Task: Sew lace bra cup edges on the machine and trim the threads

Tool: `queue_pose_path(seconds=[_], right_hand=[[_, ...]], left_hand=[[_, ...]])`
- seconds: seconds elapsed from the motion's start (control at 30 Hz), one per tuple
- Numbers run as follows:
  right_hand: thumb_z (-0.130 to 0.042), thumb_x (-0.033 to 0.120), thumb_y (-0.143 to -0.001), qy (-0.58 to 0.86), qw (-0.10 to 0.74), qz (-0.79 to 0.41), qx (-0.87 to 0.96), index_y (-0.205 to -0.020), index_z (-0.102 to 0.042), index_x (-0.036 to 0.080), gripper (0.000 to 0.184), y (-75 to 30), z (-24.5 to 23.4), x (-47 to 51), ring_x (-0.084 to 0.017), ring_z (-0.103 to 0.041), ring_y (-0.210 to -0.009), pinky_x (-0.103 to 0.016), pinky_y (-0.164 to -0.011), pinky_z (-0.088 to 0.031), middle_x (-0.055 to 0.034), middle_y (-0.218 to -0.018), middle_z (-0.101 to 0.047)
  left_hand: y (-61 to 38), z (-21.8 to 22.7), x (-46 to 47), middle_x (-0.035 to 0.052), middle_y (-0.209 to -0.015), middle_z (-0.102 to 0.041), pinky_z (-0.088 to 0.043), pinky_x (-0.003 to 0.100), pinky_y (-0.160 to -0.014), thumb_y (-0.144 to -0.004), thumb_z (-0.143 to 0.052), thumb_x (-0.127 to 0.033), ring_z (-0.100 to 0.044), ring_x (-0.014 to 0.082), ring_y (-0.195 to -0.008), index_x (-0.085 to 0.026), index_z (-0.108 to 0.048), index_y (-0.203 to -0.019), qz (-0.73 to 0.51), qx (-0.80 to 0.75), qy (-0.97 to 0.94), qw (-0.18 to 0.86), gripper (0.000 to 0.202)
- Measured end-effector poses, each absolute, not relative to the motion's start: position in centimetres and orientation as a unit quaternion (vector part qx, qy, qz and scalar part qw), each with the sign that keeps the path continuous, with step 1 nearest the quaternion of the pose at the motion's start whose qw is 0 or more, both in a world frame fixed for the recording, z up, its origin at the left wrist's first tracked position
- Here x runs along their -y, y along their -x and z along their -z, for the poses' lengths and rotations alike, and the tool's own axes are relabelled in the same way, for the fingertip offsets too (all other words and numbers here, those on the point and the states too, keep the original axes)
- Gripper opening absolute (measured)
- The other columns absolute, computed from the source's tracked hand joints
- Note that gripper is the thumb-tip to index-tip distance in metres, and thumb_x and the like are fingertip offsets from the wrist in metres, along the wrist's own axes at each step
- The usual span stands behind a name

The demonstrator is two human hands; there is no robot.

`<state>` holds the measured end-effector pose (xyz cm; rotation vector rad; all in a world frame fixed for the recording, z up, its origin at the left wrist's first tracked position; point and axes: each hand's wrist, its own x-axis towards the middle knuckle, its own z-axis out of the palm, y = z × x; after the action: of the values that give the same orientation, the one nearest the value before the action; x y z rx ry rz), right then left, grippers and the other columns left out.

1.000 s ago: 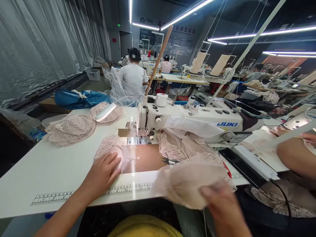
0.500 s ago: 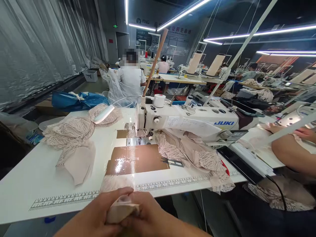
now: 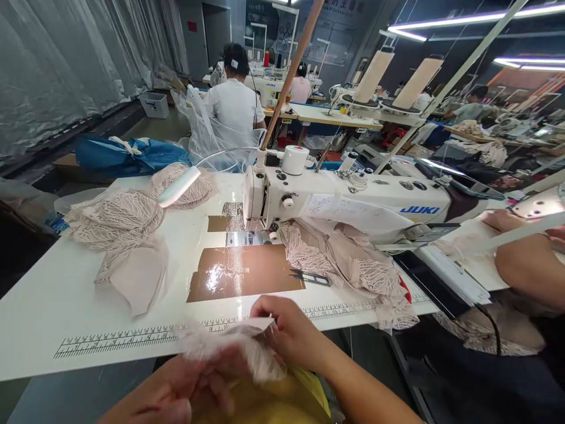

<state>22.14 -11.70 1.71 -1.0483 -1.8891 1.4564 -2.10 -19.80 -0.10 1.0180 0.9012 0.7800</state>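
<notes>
Both hands are just in front of the table's edge, holding a pale pink piece of lace fabric [image 3: 236,347] between them. My right hand [image 3: 295,333] pinches its right end, thumb and fingers closed on the cloth. My left hand [image 3: 185,383] is curled at its lower left side, fingertips partly under the lace and slightly blurred. The lace edge hangs loosely towards me. Beyond them stands a white sewing machine [image 3: 335,197] with a brown plate [image 3: 247,271] before its needle. Small thread snips [image 3: 311,277] lie at the plate's right edge.
Beige lace bra cups [image 3: 117,218] lie on the table's left under a lamp [image 3: 179,187]. More lace fabric [image 3: 348,259] is heaped right of the needle. A ruler strip [image 3: 119,341] runs along the front edge. A co-worker's arm [image 3: 527,259] is at the right; another person [image 3: 233,100] sits ahead.
My hands were together around the folded piece; now they are apart, the right further right and up, and the lace is spread between them. The view has tilted down.
</notes>
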Motion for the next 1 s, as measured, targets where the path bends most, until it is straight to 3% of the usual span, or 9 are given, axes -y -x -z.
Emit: queue_pose_path(seconds=[0.2, 0.3, 0.4, 0.47, 0.57, 0.63, 0.73, 0.83, 1.0], right_hand=[[-0.074, 0.041, -0.072, 0.201, 0.163, -0.832, 0.491, -0.065, -0.06, 0.014, 0.031, -21.2, -0.3, 12.6, -0.01, -0.046, -0.061, -0.023, -0.062, -0.038, 0.0035, -0.062, -0.05], [-0.078, 0.041, -0.067, 0.238, 0.194, -0.827, 0.471, -0.069, -0.063, 0.014, 0.032, -21.2, -0.8, 12.1, -0.011, -0.047, -0.064, -0.023, -0.063, -0.039, 0.0031, -0.065, -0.051], [-0.079, 0.036, -0.069, 0.312, 0.256, -0.792, 0.458, -0.102, -0.065, 0.017, 0.04, -21.8, -0.9, 11.2, -0.011, -0.05, -0.065, -0.024, -0.065, -0.042, 0.002, -0.073, -0.057], [-0.073, 0.035, -0.077, 0.342, 0.277, -0.774, 0.455, -0.13, -0.049, 0.023, 0.06, -22.1, -0.4, 10.7, -0.012, -0.052, -0.065, -0.025, -0.065, -0.044, 0.001, -0.077, -0.06], [-0.064, 0.033, -0.084, 0.377, 0.294, -0.706, 0.522, -0.145, -0.029, 0.025, 0.071, -22.1, 0.6, 10.1, -0.013, -0.052, -0.064, -0.025, -0.063, -0.044, 0.0004, -0.077, -0.061], [-0.063, 0.032, -0.084, 0.397, 0.312, -0.641, 0.578, -0.14, -0.039, 0.024, 0.061, -22.1, 1.0, 9.5, -0.014, -0.052, -0.067, -0.025, -0.065, -0.043, -0.0008, -0.08, -0.061], [-0.054, 0.041, -0.089, 0.376, 0.317, -0.622, 0.609, -0.103, -0.066, 0.018, 0.029, -22.5, 0.9, 8.6, -0.013, -0.05, -0.068, -0.024, -0.064, -0.04, -0.0009, -0.075, -0.057], [-0.046, 0.053, -0.091, 0.347, 0.285, -0.678, 0.582, -0.083, -0.065, 0.015, 0.043, -22.9, 0.5, 8.0, -0.01, -0.042, -0.058, -0.021, -0.054, -0.034, 0.0023, -0.063, -0.047], [-0.067, 0.049, -0.077, 0.358, 0.317, -0.652, 0.588, -0.067, -0.058, 0.015, 0.036, -22.5, 0.3, 7.6, -0.01, -0.04, -0.06, -0.022, -0.055, -0.031, 0.0028, -0.063, -0.047]], left_hand=[[0.3, -0.9, 16.3, 0.0061, -0.144, -0.043, -0.029, 0.042, -0.11, -0.071, -0.075, -0.033, -0.037, 0.0336, -0.13, -0.033, -0.046, -0.137, -0.292, -0.49, -0.656, 0.493, 0.072], [-0.2, -0.7, 14.0, 0.0101, -0.118, -0.061, -0.048, 0.035, -0.088, -0.079, -0.068, -0.038, -0.058, 0.0282, -0.103, -0.023, -0.057, -0.124, -0.247, -0.431, -0.613, 0.615, 0.049], [0.0, -0.7, 12.6, 0.0057, -0.082, -0.063, -0.047, 0.025, -0.063, -0.089, -0.053, -0.042, -0.058, 0.0181, -0.072, -0.015, -0.066, -0.094, -0.227, -0.415, -0.539, 0.697, 0.031], [0.2, -0.8, 12.1, 0.0044, -0.08, -0.061, -0.046, 0.024, -0.064, -0.091, -0.051, -0.042, -0.057, 0.0177, -0.073, -0.015, -0.064, -0.091, -0.238, -0.441, -0.523, 0.689, 0.03], [-0.1, -0.8, 11.7, 0.0041, -0.081, -0.06, -0.046, 0.025, -0.066, -0.089, -0.053, -0.042, -0.057, 0.0188, -0.076, -0.016, -0.062, -0.092, -0.258, -0.465, -0.539, 0.653, 0.027], [-0.6, -0.5, 11.5, 0.0027, -0.076, -0.055, -0.043, 0.023, -0.061, -0.09, -0.051, -0.042, -0.053, 0.016, -0.069, -0.016, -0.06, -0.082, -0.275, -0.479, -0.552, 0.625, 0.029], [-1.1, -0.2, 11.3, 0.0003, -0.072, -0.047, -0.039, 0.022, -0.059, -0.092, -0.047, -0.043, -0.045, 0.0131, -0.065, -0.016, -0.054, -0.071, -0.308, -0.493, -0.565, 0.586, 0.034], [-1.4, 0.0, 11.0, -0.0021, -0.066, -0.042, -0.036, 0.021, -0.055, -0.092, -0.047, -0.043, -0.04, 0.011, -0.06, -0.016, -0.048, -0.065, -0.327, -0.484, -0.565, 0.583, 0.038], [-1.8, 0.2, 10.7, -0.0026, -0.062, -0.046, -0.038, 0.021, -0.053, -0.087, -0.055, -0.048, -0.042, 0.0102, -0.055, -0.016, -0.054, -0.067, -0.373, -0.467, -0.374, 0.709, 0.038]])
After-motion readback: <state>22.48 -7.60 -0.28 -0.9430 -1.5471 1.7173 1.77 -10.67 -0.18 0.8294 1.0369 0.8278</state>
